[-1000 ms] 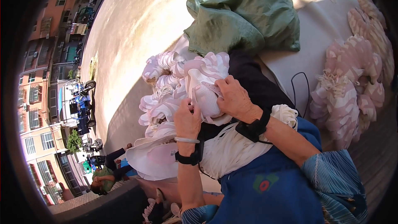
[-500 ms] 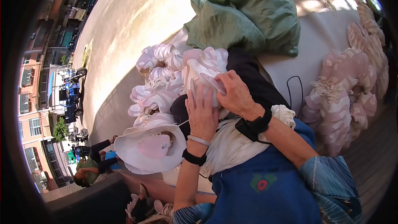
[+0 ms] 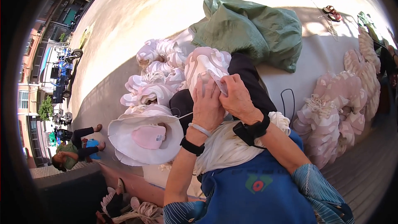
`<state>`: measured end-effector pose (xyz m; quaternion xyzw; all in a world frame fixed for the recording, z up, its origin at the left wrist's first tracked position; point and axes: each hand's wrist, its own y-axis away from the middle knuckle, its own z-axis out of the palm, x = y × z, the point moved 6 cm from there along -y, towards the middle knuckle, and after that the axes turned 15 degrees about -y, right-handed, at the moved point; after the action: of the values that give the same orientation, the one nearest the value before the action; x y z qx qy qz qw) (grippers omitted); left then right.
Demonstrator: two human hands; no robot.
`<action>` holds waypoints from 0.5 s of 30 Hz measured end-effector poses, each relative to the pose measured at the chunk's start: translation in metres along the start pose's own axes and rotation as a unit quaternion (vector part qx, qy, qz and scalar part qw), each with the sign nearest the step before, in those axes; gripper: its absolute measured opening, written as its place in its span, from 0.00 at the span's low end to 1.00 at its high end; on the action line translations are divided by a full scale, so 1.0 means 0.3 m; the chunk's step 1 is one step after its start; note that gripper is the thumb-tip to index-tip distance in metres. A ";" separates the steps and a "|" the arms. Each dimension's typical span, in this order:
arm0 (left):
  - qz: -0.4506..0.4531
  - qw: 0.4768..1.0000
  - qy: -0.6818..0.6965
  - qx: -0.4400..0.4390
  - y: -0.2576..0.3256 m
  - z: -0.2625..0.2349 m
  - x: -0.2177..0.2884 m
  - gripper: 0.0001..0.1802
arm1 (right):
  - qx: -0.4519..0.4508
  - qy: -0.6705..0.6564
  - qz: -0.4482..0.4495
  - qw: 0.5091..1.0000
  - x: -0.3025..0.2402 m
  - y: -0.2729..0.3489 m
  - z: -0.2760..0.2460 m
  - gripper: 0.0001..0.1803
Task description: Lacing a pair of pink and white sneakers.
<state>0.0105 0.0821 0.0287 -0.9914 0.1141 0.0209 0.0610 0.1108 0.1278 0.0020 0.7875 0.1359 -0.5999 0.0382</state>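
A pink and white sneaker upper (image 3: 203,60) rests over my dark-trousered knees, its rounded toe end pointing away. My left hand (image 3: 208,107) presses on its left side, fingers bent over the opening edge. With thumb and fingers pinched together, my right hand (image 3: 239,99) grips the eyelet strip on the right. Both hands meet close together near the middle of the upper; what the fingertips do underneath is hidden. Across my lap lies a thick bundle of off-white shoelaces (image 3: 226,147), just below my wrists.
Heaped sneaker uppers (image 3: 159,72) lie left, more uppers (image 3: 331,108) right. A white soft hat-like holder (image 3: 120,141) contains a pink pad. Beyond my knees is a green sack (image 3: 253,33). Sandals (image 3: 333,14) lie far right; a seated person (image 3: 70,151) is at left.
My left hand's fingers have drawn in from lying stretched out to bent over the edge, closer to the right hand. The whole view has shifted slightly. The right hand keeps its pinch.
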 end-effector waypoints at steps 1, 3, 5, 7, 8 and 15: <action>-0.002 1.000 0.003 -0.002 0.003 0.005 -0.013 0.36 | 0.002 -0.007 0.005 1.000 0.005 0.000 -0.002 0.20; -0.067 0.970 0.229 0.053 0.013 0.002 -0.076 0.37 | 0.000 -0.023 0.005 1.000 0.020 -0.015 -0.007 0.20; -0.107 0.968 0.220 0.056 0.047 0.037 -0.098 0.40 | -0.007 -0.045 0.005 0.999 0.016 -0.022 0.003 0.19; -0.145 0.965 0.212 0.059 0.067 0.060 -0.106 0.42 | 0.006 -0.022 -0.030 0.999 0.001 -0.027 0.000 0.20; -0.144 0.969 0.194 0.056 0.067 0.067 -0.095 0.43 | 0.004 -0.022 -0.028 0.999 0.006 -0.027 0.005 0.20; -0.113 0.986 0.124 0.013 0.025 0.024 -0.066 0.43 | -0.018 -0.059 0.019 0.998 0.038 -0.043 0.007 0.19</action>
<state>-0.0108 0.0802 0.0217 -0.9920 0.0084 -0.1104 0.0612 0.1084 0.1416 -0.0081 0.7524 0.1292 -0.6419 0.0715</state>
